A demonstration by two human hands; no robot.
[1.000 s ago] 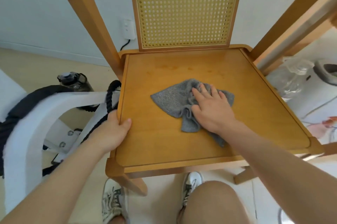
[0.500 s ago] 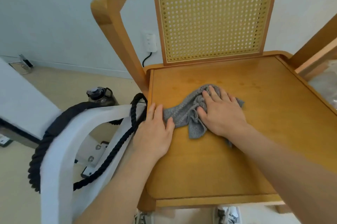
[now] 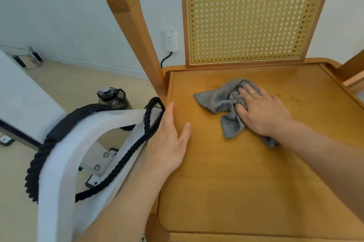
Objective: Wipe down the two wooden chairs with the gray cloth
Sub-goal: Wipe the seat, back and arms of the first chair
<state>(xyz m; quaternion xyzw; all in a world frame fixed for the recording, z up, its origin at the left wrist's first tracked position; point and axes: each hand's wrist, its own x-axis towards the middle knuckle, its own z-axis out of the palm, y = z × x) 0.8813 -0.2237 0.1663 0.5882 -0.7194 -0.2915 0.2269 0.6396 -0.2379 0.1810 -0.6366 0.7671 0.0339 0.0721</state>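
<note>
Cloth first: the crumpled gray cloth [image 3: 226,101] lies on the flat seat of the brown wooden chair [image 3: 246,172], right of the middle of the frame. The right hand [image 3: 260,111] presses down on it, fingers [image 3: 249,92] a little spread and flat on top. The left hand [image 3: 169,139] rests flat on the seat's left edge, fingers close together, holding nothing. The cloth is bunched up, so I think it could slip out from under the hand and miss spots near the woven cane back [image 3: 250,19].

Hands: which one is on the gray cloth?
The right hand, pressed flat on the gray cloth mid-seat. The left hand rests bare on the seat's left edge of the wooden chair, apart from the cloth.
</note>
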